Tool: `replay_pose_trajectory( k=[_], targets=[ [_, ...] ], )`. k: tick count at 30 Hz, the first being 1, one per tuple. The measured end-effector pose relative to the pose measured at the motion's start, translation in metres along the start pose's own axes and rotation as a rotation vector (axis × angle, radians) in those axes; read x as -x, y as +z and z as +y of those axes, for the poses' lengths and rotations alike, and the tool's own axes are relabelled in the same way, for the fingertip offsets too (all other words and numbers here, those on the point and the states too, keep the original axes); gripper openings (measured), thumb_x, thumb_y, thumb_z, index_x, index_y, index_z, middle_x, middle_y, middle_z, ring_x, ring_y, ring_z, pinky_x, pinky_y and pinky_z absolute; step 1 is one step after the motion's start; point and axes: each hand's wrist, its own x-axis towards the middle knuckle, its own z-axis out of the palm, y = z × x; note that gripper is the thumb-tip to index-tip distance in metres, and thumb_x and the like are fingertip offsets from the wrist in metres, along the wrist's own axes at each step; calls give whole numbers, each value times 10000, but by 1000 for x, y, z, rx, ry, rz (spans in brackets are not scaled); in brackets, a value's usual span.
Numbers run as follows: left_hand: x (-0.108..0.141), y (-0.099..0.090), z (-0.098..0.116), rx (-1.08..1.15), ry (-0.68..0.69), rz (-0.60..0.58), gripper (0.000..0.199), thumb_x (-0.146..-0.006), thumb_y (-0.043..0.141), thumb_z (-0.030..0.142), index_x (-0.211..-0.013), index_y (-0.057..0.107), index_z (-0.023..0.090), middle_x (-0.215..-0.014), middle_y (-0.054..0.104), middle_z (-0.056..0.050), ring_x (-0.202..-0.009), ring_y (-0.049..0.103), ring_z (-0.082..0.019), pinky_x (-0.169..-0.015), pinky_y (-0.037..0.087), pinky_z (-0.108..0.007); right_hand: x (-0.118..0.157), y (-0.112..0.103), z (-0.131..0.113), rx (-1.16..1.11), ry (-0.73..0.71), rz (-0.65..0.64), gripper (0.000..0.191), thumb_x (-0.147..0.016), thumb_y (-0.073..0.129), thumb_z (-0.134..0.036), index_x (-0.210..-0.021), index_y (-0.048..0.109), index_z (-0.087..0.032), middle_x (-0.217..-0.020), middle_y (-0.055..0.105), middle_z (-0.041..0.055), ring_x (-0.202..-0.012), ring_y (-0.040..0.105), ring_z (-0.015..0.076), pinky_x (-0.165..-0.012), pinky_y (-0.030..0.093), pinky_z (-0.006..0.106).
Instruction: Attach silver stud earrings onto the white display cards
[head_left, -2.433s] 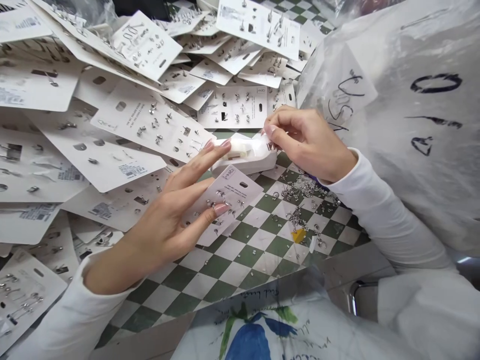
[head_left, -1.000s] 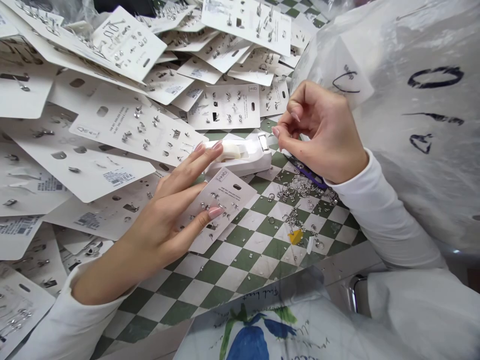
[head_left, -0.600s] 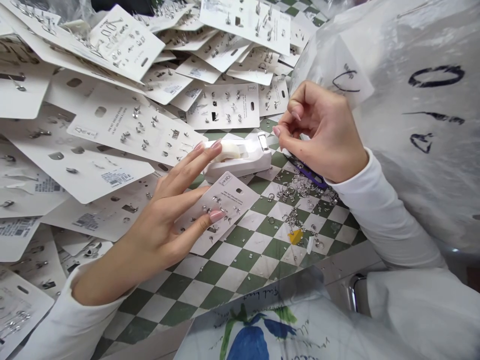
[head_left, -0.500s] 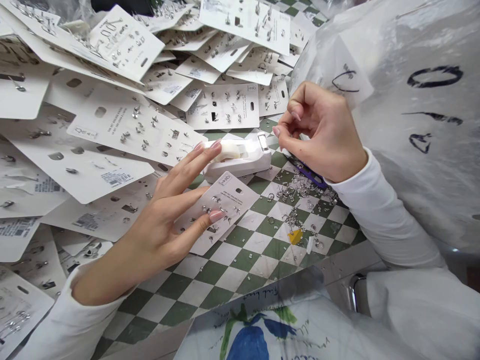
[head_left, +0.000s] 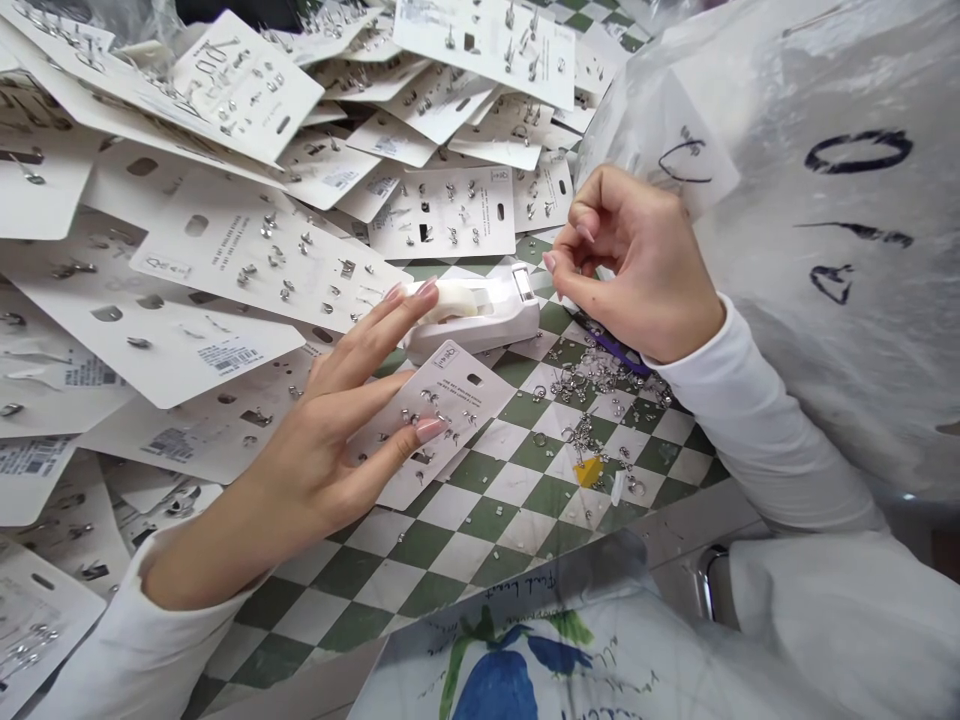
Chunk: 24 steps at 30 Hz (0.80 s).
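My left hand [head_left: 330,430] is spread, its fingertips resting on the tape roll of a white tape dispenser [head_left: 495,315]. Its thumb lies over a white card of earrings [head_left: 450,400], which sits on the table against the dispenser's near side. Just right of the dispenser's cutter, my right hand [head_left: 637,265] is closed in a pinch. A faint see-through strip of tape [head_left: 541,281] seems to run from the cutter to those fingertips. Beneath the right hand lies a purple-handled tool [head_left: 619,350], partly covered.
Many earring cards [head_left: 240,260] are heaped at the left and back. Small metal earring pieces [head_left: 592,385] and a yellow scrap [head_left: 589,471] lie scattered on the checkered table [head_left: 450,555]. A large plastic bag [head_left: 847,320] with black marks bulges at the right.
Both hands keep nearly the same pose. The whole view has shifted slightly, and the right hand appears a few pixels further left.
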Motion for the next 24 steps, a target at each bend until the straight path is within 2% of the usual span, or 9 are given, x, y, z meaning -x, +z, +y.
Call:
replay_pose_trajectory(
  k=[9,15,18,20,21,23,24],
  targets=[
    [2,1,-2,-25,-25,-19,170,-991,557,228,-826,598,236,-1706,242,21,-1582,204,-316,-1292,241,-516,0,4,3,31,-4,-62,407,-734,654,-39,-736,318,-269,-735,417,-24,-659,572,191,-564,386,355],
    [1,-1,0,-30,-22,-12,204,-993,553,221,-792,582,223,-1706,243,18,-1576,218,-335,-1283,250,-552,2,2,13,96,21,-117,358,-722,641,-48,-753,362,-270,-716,494,-25,-619,549,190,-583,442,365],
    [0,-2,2,-4,-25,-4,133,-988,563,202,-896,655,235,-1697,269,5,-1569,243,-332,-1280,277,-555,1,-4,6,42,29,-49,384,-761,714,-90,-743,377,-272,-738,507,-10,-650,587,202,-611,501,385],
    [2,0,2,58,-20,77,160,-961,604,167,-1030,713,262,-1632,413,-9,-1498,410,-321,-1231,399,-540,2,-7,-4,-88,14,2,379,-811,756,-151,-768,401,-275,-754,491,-17,-669,603,197,-633,540,379],
    [4,1,1,111,-17,170,236,-938,640,148,-1106,727,288,-1545,534,-8,-1402,539,-303,-1158,503,-514,3,-8,-10,-170,8,7,355,-844,747,-175,-785,412,-277,-751,484,-22,-672,609,192,-641,553,372],
    [10,4,0,205,-74,441,336,-893,717,142,-1170,738,331,-1255,737,17,-1082,732,-242,-885,672,-403,5,-9,-18,-319,6,-20,282,-904,676,-188,-814,423,-275,-736,510,-25,-661,619,183,-636,555,354],
    [13,5,-1,230,-155,576,304,-884,747,169,-1144,752,328,-1105,774,25,-923,751,-211,-727,683,-337,6,-9,-21,-373,7,-43,244,-920,634,-178,-829,427,-271,-731,540,-21,-655,623,179,-626,543,344]
  ],
)
